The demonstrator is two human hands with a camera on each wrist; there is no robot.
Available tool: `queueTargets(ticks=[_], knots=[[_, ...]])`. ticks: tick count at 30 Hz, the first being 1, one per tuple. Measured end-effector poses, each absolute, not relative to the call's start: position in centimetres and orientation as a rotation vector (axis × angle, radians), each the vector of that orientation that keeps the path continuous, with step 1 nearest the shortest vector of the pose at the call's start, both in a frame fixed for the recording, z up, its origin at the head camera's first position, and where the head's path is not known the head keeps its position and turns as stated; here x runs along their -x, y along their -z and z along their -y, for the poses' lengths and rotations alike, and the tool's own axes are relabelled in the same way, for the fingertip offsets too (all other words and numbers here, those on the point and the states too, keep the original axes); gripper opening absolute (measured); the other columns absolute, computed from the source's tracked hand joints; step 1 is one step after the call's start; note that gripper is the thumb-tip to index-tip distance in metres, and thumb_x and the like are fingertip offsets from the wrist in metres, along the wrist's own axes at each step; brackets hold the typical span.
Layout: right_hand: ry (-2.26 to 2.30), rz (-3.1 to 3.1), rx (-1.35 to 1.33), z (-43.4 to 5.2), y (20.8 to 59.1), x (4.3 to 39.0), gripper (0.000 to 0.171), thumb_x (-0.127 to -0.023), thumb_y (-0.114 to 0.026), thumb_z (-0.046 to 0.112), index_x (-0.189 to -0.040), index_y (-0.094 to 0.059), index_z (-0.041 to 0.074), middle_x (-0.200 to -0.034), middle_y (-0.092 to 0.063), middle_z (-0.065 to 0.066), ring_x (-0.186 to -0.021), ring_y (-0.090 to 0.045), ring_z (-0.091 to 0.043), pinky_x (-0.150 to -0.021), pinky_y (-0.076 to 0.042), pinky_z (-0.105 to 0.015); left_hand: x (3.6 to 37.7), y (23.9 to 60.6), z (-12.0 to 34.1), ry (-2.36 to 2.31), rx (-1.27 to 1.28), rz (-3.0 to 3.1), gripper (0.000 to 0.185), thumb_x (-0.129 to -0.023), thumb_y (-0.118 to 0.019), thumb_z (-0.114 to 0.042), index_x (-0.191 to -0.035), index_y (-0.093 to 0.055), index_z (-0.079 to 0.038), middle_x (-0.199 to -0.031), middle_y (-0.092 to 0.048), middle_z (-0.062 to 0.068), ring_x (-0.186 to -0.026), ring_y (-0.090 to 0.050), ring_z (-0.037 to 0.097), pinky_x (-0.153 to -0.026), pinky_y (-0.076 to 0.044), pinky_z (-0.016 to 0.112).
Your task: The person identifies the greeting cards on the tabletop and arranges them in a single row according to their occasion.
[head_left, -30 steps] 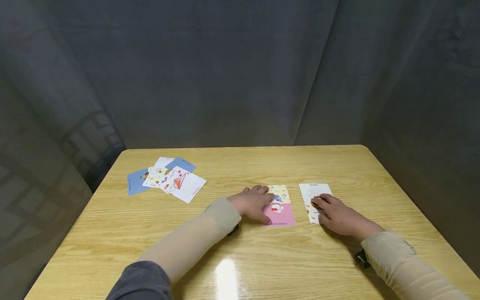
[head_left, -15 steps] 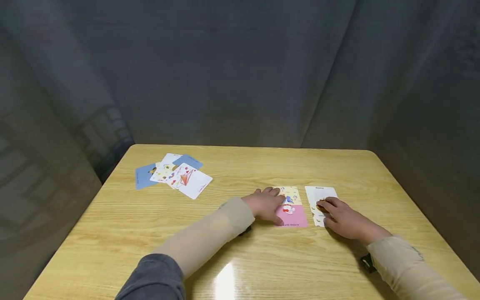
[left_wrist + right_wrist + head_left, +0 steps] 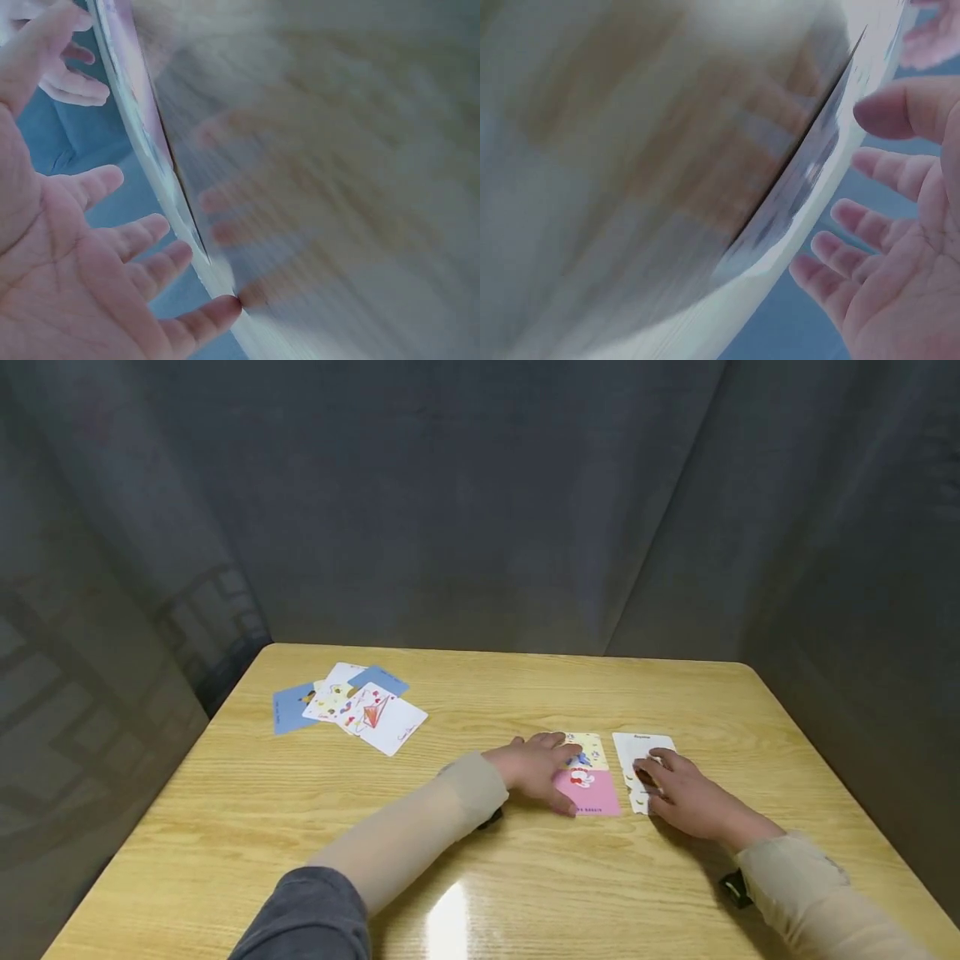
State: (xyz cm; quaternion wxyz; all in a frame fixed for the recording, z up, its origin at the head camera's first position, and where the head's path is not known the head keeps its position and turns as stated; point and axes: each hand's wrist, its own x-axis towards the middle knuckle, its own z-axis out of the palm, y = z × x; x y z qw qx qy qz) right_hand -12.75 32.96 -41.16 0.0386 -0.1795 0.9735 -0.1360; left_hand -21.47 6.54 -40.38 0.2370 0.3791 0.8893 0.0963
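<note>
Near the table's middle, in the head view, a yellow patterned card piece (image 3: 592, 742) lies directly above a pink card piece (image 3: 596, 793) with a white rabbit. My left hand (image 3: 536, 768) rests on their left side, fingers straight and spread. To the right, across a narrow gap, lies a white card (image 3: 626, 745) with a brown picture. My right hand (image 3: 690, 797) covers its right part, fingertips on it and hiding much of the picture. In the left wrist view, my left hand's fingers (image 3: 157, 266) reach down to the tabletop. The right wrist view shows my right hand's fingers (image 3: 847, 255) spread.
On the wooden table (image 3: 480, 693), an overlapping heap of cards lies at the back left: a white card with a red drawing (image 3: 386, 718), blue cards (image 3: 291, 710) and other pieces. A grey curtain (image 3: 450, 527) hangs behind the table.
My left hand has slid the yellow and pink pieces right, narrowing the gap to the white card. My right hand stays on the white card. The head view has turned slightly left.
</note>
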Motion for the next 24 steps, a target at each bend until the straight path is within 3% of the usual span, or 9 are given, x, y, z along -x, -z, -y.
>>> queueTargets(ticks=[9,24], knots=[[0.425,-2.906,0.643,-30.2,41.5,12.1,0.049,-0.101,-0.066,0.028,-0.142,-0.059,0.002,-0.144,-0.046,-0.035,-0.134,-0.041,-0.059,-0.104,-0.036,-0.07,21.9,40.7,-3.2,-0.378,-1.011,-2.489,0.083,-0.098,-0.065,-0.056,-0.164,-0.03,-0.019,-0.169,-0.022,0.011,-0.156,-0.018,0.027,-0.122,-0.018,0.054],[0.409,-2.901,0.654,-30.1,41.7,12.1,0.051,-0.101,-0.067,0.027,-0.144,-0.057,0.001,-0.145,-0.045,-0.036,-0.135,-0.04,-0.058,-0.106,-0.033,-0.071,23.7,40.4,5.8,-0.443,-0.76,-2.649,0.073,-0.104,-0.061,-0.044,-0.161,-0.033,-0.009,-0.164,-0.028,0.022,-0.152,-0.022,0.039,-0.118,-0.021,0.061]])
